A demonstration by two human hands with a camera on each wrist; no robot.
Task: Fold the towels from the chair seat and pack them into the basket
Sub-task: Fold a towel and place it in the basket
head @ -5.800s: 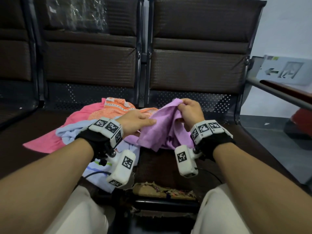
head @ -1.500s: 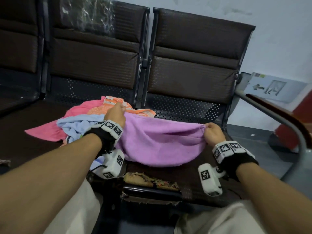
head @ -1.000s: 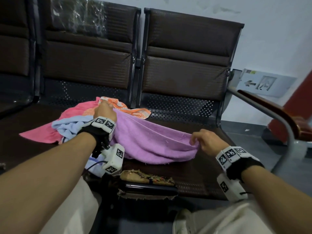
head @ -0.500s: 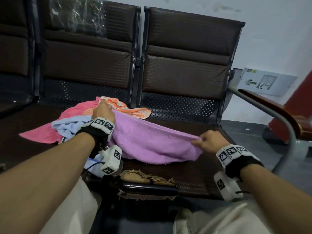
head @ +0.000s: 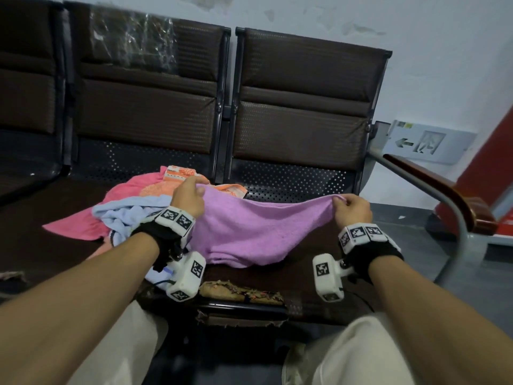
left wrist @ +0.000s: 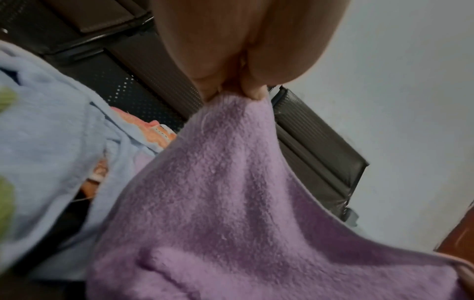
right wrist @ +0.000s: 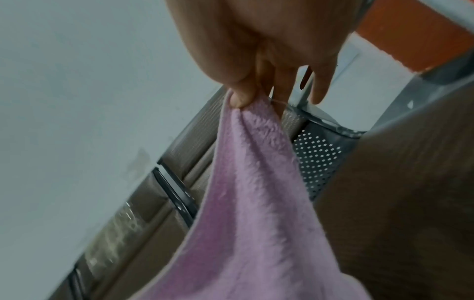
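A purple towel (head: 249, 229) hangs stretched between my two hands above the right chair seat (head: 277, 276), its lower edge sagging onto the seat. My left hand (head: 191, 195) pinches its left top corner, seen close in the left wrist view (left wrist: 236, 95). My right hand (head: 349, 207) pinches the right top corner, with the thumb (right wrist: 241, 99) pressed on the cloth. Behind my left hand lie a light blue towel (head: 125, 215), a pink towel (head: 80, 226) and an orange patterned towel (head: 177, 176), heaped on the left seat. No basket is in view.
Dark brown chair backs (head: 299, 101) stand behind the seats. A metal armrest with a wooden top (head: 433, 190) curves at the right. The seat's front edge is torn, with foam showing (head: 241, 293). My knees (head: 361, 354) are below.
Both hands have lifted the purple towel's top edge higher and drawn it tauter. The right hand has moved up and a little right.
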